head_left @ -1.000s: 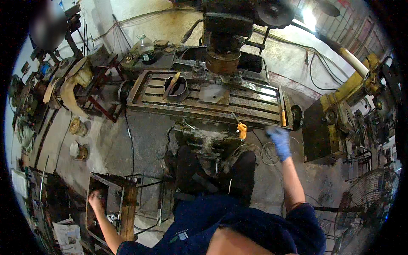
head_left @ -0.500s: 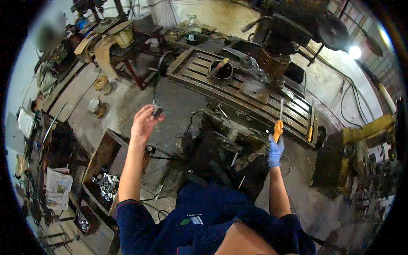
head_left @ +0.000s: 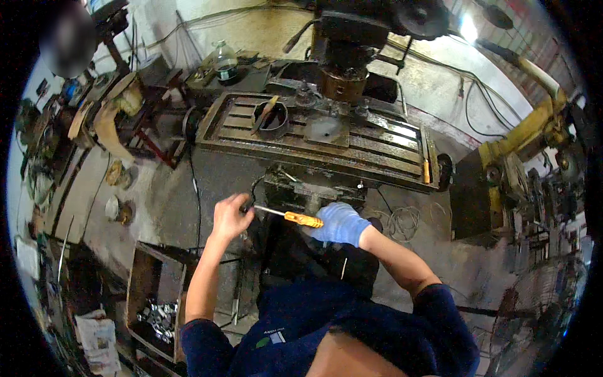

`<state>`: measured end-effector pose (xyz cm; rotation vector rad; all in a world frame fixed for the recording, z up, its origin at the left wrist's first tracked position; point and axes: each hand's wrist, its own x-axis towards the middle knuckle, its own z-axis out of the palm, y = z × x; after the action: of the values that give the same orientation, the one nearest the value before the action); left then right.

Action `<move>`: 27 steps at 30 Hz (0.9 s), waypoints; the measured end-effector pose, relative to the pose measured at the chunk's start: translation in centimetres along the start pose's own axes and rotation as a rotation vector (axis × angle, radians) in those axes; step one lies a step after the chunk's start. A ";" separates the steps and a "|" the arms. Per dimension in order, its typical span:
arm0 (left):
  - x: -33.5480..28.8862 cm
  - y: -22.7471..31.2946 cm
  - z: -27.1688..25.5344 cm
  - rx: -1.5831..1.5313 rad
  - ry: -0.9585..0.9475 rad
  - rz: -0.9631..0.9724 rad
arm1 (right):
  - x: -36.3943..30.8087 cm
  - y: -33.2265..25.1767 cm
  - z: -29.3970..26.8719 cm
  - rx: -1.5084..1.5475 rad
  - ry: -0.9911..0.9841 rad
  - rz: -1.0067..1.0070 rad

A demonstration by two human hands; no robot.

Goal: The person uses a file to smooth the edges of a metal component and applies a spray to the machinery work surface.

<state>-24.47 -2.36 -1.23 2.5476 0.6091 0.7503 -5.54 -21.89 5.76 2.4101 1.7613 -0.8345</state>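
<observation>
My bare left hand (head_left: 230, 217) is closed on a small dark metal block (head_left: 247, 206), mostly hidden by the fingers. My right hand (head_left: 342, 225), in a blue glove, grips a file (head_left: 303, 219) by its orange handle. The file's metal blade points left, and its tip meets the block or lies right beside it. Both hands are in front of my body, on the near side of a slotted machine table (head_left: 282, 152). A second orange-handled tool (head_left: 426, 171) lies at that table's right end.
On the machine table stands a dark pot (head_left: 276, 133) with a brush in it, left of the machine's spindle head (head_left: 342, 78). At lower left is a box (head_left: 135, 286) of small metal parts (head_left: 160, 317). A yellow machine (head_left: 480, 163) stands right, near coiled wire (head_left: 402, 221).
My right hand has swung left and nearer with the file, turning it from upright to pointing left at the block. My left hand has come nearer and right. The view has shifted right.
</observation>
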 end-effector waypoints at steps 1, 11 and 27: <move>-0.3 -0.5 0.3 -0.005 -0.005 0.007 | 0.4 0.1 0.2 -0.046 -0.036 0.015; -0.4 -2.3 -0.9 -1.233 0.067 -0.658 | -1.0 7.1 -4.8 0.020 0.392 0.288; -0.3 -0.2 2.4 -1.434 0.061 -0.777 | 1.6 9.7 -5.2 0.175 0.242 0.256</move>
<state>-23.37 -2.99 -3.28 0.8772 0.6410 0.5921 5.53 -22.15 6.79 2.8799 1.4500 -0.7193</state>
